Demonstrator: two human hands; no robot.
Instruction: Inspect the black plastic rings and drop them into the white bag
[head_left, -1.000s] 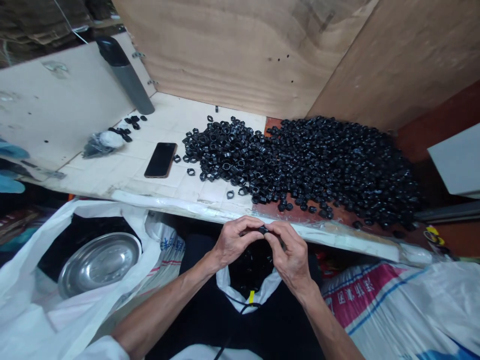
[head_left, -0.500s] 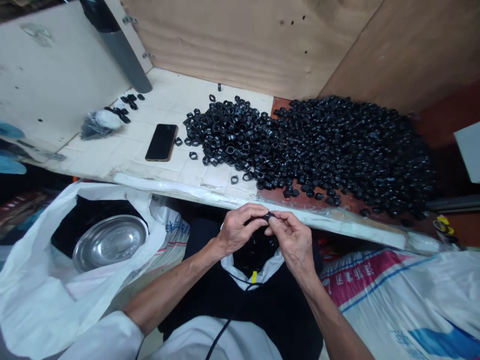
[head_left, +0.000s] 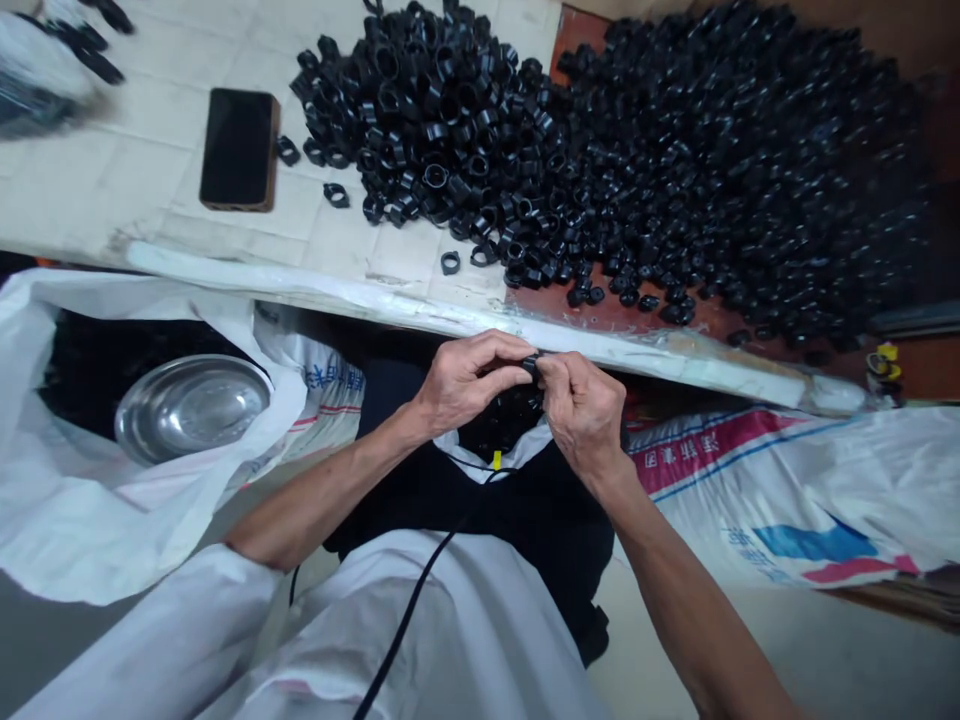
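We count two hands, one phone, one metal bowl; the black rings are too many to count.

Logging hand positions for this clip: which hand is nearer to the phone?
Left. The left hand is below and to the right of the phone in the picture; the right hand is farther right.

- Beyond the grip, leftward: the workbench's pale top.
- Beyond it, rightward: a red-brown section.
- Just past the grip: the bench's white-wrapped front edge.
- Below, right: pale floor.
- Around the grip: cool light.
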